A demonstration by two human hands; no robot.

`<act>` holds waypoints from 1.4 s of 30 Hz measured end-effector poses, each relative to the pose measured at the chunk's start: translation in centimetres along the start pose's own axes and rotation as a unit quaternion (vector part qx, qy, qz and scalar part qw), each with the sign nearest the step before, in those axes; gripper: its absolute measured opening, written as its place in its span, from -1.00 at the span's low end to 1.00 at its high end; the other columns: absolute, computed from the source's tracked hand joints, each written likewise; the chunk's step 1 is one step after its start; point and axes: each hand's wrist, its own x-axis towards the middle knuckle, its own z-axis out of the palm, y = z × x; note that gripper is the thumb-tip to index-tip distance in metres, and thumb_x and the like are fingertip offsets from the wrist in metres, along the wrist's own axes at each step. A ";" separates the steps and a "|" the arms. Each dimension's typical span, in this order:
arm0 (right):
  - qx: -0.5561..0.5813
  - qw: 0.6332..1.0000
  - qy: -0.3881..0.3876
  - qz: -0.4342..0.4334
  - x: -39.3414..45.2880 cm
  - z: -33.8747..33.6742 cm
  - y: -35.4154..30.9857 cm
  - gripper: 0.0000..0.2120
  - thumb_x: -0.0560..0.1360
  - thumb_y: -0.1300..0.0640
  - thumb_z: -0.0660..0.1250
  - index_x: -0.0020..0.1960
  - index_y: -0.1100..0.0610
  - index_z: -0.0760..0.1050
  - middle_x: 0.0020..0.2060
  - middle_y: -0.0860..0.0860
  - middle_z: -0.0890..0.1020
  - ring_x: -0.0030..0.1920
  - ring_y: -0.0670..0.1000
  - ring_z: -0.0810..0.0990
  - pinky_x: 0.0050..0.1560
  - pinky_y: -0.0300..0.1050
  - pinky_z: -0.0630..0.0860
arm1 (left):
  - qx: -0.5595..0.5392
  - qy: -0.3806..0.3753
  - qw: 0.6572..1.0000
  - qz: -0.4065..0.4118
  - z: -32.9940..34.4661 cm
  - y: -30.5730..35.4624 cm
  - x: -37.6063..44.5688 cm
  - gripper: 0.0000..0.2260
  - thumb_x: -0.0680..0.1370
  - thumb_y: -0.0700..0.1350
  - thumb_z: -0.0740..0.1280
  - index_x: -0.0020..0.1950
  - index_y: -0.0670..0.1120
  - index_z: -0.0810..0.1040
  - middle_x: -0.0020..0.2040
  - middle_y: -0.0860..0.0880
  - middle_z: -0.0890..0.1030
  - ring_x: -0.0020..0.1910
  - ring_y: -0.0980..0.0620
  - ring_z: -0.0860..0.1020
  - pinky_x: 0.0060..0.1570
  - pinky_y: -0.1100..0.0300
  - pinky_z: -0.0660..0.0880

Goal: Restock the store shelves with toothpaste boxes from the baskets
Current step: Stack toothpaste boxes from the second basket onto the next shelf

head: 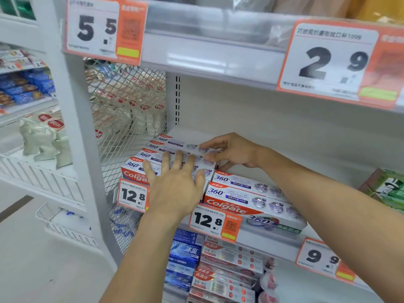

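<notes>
Mesh: just left of our left hand; we square the box ends toward it and stop once they line up.
Stack: the raised Colgate boxes at the shelf's left end, under both hands.
Left hand: fingers straight and spread, palm flat on the stack's top boxes; we press down evenly so none rides up.
Right hand: on the stack's right end, fingers seemingly pinching one box there, though blur hides the contact; we nudge it left, flush with its neighbours.
Row: lower boxes just right of the left hand, below the right wrist; we keep the forearm off them.
Shelf: bare behind and right of the right hand, room for more boxes.
Baskets: not in view.
</notes>
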 end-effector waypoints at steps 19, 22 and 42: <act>0.020 0.998 -0.057 0.016 0.6 -0.3 0.1 -0.48 0.50 0.22 0.45 0.43 0.05 0.44 0.30 0.01 0.58 0.15 0.02 0.65 0.14 0.00 0.63 | -0.012 -0.008 1.000 -0.001 -0.4 0.3 -0.1 -0.51 0.66 0.20 -0.09 0.59 0.16 0.09 0.63 0.07 0.05 0.61 -0.03 -0.10 0.44 -0.40 -0.24; 0.023 0.998 -0.057 0.015 0.4 -0.2 0.0 -0.48 0.51 0.23 0.44 0.44 0.06 0.43 0.31 0.01 0.57 0.17 0.03 0.64 0.14 -0.01 0.63 | -0.010 -0.008 1.000 -0.001 -0.4 0.3 -0.2 -0.51 0.66 0.21 -0.10 0.60 0.16 0.08 0.63 0.07 0.04 0.61 -0.03 -0.11 0.44 -0.40 -0.24; -0.163 0.985 0.055 -0.023 -2.2 0.3 -1.6 -0.44 0.51 -0.03 0.44 0.46 0.04 0.39 0.38 0.01 0.46 0.23 0.00 0.54 0.24 -0.07 0.53 | -0.067 0.042 0.997 0.004 -0.1 -0.1 -0.4 -0.55 0.65 0.17 0.06 0.51 0.09 0.33 0.57 0.04 0.25 0.60 -0.05 0.01 0.44 -0.39 -0.22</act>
